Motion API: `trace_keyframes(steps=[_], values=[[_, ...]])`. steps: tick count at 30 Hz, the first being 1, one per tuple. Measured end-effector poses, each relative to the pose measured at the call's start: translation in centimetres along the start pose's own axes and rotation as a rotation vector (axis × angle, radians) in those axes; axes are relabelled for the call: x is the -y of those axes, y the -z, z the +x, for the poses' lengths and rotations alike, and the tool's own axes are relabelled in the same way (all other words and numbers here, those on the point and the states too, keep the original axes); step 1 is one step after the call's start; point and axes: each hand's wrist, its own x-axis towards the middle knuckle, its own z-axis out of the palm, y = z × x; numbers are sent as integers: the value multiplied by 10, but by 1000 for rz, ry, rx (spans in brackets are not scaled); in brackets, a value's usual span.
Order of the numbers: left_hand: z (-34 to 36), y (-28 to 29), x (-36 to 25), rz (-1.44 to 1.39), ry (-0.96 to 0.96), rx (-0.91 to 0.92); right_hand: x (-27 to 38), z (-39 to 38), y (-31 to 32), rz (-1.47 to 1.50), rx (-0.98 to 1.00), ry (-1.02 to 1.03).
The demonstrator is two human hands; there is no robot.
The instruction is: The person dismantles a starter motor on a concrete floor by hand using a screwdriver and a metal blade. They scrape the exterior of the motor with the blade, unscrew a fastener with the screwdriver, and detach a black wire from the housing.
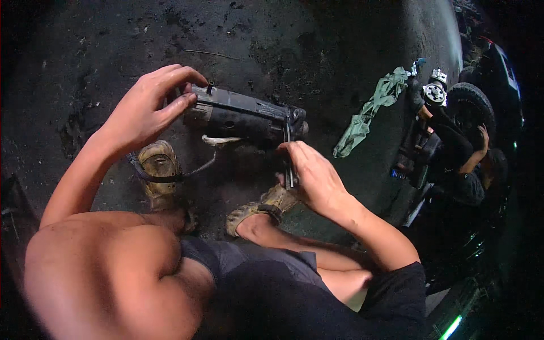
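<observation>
A black cylindrical machine part point(243, 110) with a ribbed top and a small stub lies slanted in front of me, above the dark floor. My left hand point(150, 105) grips its left end, thumb and fingers curled around the edge. At the other end is a knobby metal fitting point(297, 118). My right hand point(314, 173) is closed around a slim, straight metal tool point(289, 156), which looks like a wrench handle. The tool's upper end meets the part near that fitting; its exact seat is hidden. Beneath the part shows a pale, stick-like piece point(221, 140).
My feet in worn sandals point(161, 164) stand below the part, with a black cord point(198, 168) looping by the left one. Further right lie a crumpled pale green cloth point(371, 110), a metal pulley unit point(435, 90) and a tyre point(473, 107). Another person point(467, 153) crouches there.
</observation>
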Motion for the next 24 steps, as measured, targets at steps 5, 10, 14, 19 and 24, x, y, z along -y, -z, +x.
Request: trace_keyframes(steps=[5, 10, 14, 19, 24], values=[[2, 3, -11, -39, 151, 61, -12, 2, 0, -318, -123, 27], [2, -1, -3, -32, 76, 24, -24, 1, -9, -427, -157, 104], [2, -4, 1, 1, 24, 0, -21, 7, -3, -535, -104, 82], [1, 0, 0, -15, 47, 15, -11, 9, 4, -363, -59, 69], [0, 2, -1, -19, 55, 19, -15, 13, 9, -506, -87, 53]])
